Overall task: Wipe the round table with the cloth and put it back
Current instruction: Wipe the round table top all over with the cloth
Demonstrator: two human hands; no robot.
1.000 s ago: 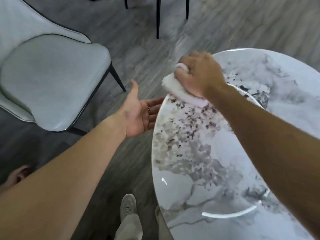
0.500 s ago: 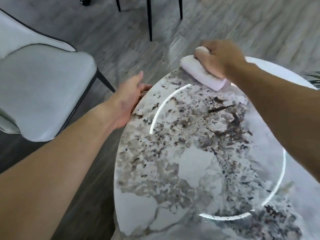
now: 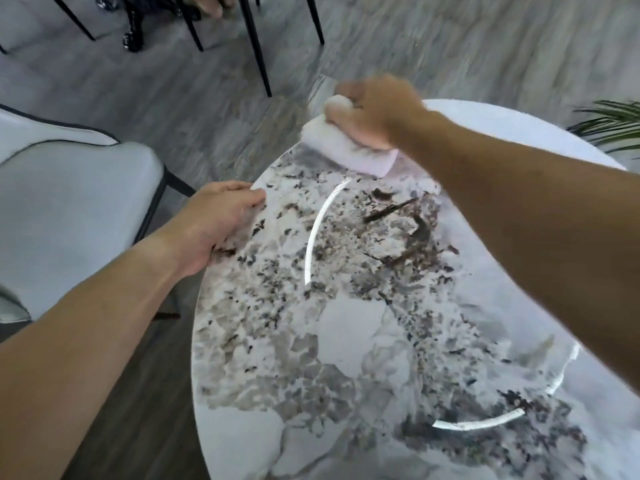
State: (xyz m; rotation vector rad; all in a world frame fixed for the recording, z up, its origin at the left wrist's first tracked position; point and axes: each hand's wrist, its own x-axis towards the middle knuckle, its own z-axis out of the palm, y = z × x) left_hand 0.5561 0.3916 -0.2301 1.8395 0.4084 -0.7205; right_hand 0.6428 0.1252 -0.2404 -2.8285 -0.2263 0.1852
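Round table with a marbled grey, white and dark-flecked top, seen from above; a bright ring-shaped reflection lies on its glossy surface. At about 12 o'clock on the tabletop, near the rim, the right hand presses a folded white cloth flat against the marble, fingers curled over and clamping its upper fold; hand and cloth are motion-blurred. At about 10 o'clock the left hand rests on the table's edge, fingers together and laid loosely over the rim, gripping nothing. Beyond the table at 9 o'clock stands a pale grey upholstered chair with dark piping; thin black furniture legs stand on the grey wood-grain floor at 11 o'clock. Green plant fronds enter at 2 o'clock. No containers appear.
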